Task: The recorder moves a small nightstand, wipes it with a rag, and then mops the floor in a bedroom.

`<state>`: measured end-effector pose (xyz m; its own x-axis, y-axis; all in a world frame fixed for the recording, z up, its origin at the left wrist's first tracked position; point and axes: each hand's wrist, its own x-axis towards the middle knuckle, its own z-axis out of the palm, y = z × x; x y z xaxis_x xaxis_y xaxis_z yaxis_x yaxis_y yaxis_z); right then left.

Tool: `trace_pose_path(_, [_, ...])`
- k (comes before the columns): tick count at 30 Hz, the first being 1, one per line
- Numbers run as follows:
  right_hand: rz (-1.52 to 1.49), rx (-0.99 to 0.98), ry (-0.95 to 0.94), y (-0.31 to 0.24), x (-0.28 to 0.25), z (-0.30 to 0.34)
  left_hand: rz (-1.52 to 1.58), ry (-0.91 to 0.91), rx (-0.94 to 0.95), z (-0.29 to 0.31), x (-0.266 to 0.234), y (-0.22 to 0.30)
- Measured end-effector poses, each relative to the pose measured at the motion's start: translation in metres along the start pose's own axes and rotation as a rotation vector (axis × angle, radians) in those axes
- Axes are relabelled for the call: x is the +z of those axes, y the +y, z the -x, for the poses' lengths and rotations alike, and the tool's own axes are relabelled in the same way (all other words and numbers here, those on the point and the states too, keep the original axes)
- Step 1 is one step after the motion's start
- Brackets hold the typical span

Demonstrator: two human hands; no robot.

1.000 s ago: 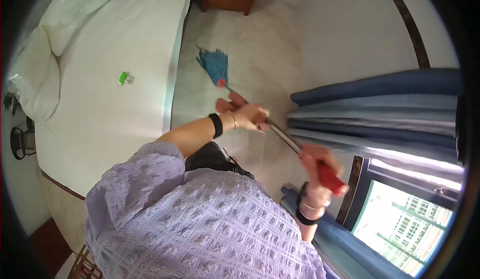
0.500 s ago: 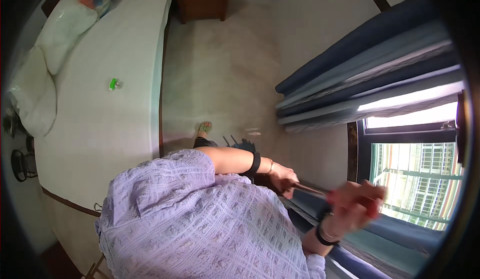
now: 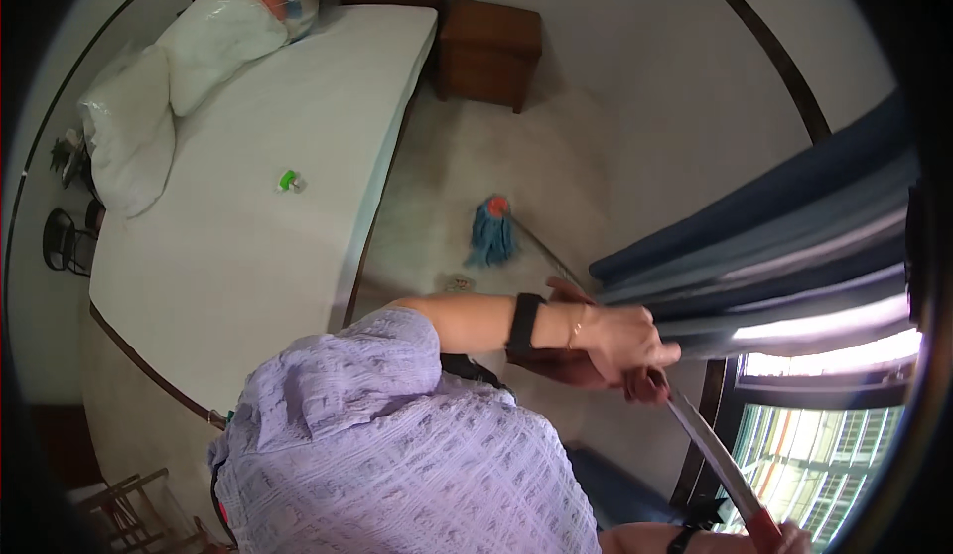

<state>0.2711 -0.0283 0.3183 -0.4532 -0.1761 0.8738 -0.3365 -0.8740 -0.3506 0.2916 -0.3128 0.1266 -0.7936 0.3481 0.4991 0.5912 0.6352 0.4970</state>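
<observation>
A mop with a blue strand head (image 3: 492,239) and an orange-red centre rests on the floor beside the bed. Its thin metal handle (image 3: 710,442) slants toward me on the right, partly covered by my left hand and forearm. My left hand (image 3: 620,343) is closed round the handle's middle. At the lower right edge, my right hand (image 3: 792,538) is closed on the red grip (image 3: 763,530) at the handle's end, and the frame cuts part of it off. A brown-red shape (image 3: 561,363) shows under my left forearm; I cannot make out what it is.
A bed with a pale mattress (image 3: 238,256) fills the left, bearing plastic-wrapped white bundles (image 3: 213,43) and a small green-topped item (image 3: 289,181). A wooden nightstand (image 3: 488,53) stands beyond. Blue curtains (image 3: 764,226) and a barred window (image 3: 834,465) flank the right.
The mop head has come into clear view farther out on the floor. My right hand has dropped toward the near right edge with the grip. The whole view has shifted.
</observation>
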Motion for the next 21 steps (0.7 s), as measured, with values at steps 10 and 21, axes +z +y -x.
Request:
trace_pose_path(10, [0.541,0.781,-0.117,0.389,0.002,0.145,-0.022,0.168,-0.443,0.146,-0.031,-0.289])
trace_pose_path(21, [0.591,0.998,-0.147,0.458,0.041,0.037,0.209,0.276,-0.507,0.119,-0.061,-0.355])
